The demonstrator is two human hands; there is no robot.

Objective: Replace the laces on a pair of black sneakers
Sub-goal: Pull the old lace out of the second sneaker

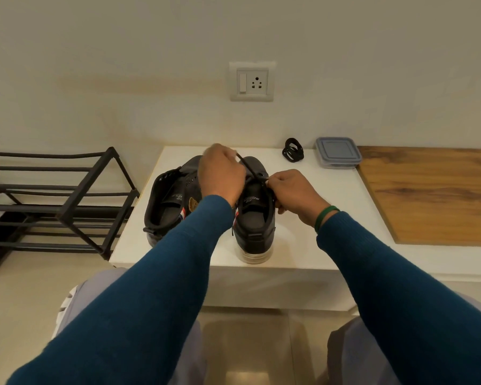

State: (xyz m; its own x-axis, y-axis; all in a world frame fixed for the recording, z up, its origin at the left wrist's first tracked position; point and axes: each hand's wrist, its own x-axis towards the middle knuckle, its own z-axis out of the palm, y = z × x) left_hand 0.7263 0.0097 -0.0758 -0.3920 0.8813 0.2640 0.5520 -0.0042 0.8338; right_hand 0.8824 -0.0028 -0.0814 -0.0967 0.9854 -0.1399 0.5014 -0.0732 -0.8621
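Two black sneakers stand heels toward the viewer on a white table [317,207]: the right sneaker [254,215] with its heel at the near edge, the left sneaker [170,201] beside it, near the table's left edge. Bare surface lies right of the shoes; a lidded container [338,152] sits at the far edge. Insole print is unreadable. The left hand [222,173] pinches a black lace [249,169] taut; the right hand [292,193] grips its lower end at the right sneaker's eyelets.

Matt black sneakers [175,201] with clear glossy soles on smooth white worktop [331,207]; wood-grain panel [433,195] along its right edge. Translucent grey plastic box [338,152]. Matt black metal rack [53,201]. Knitted blue cloth sleeves [161,287].
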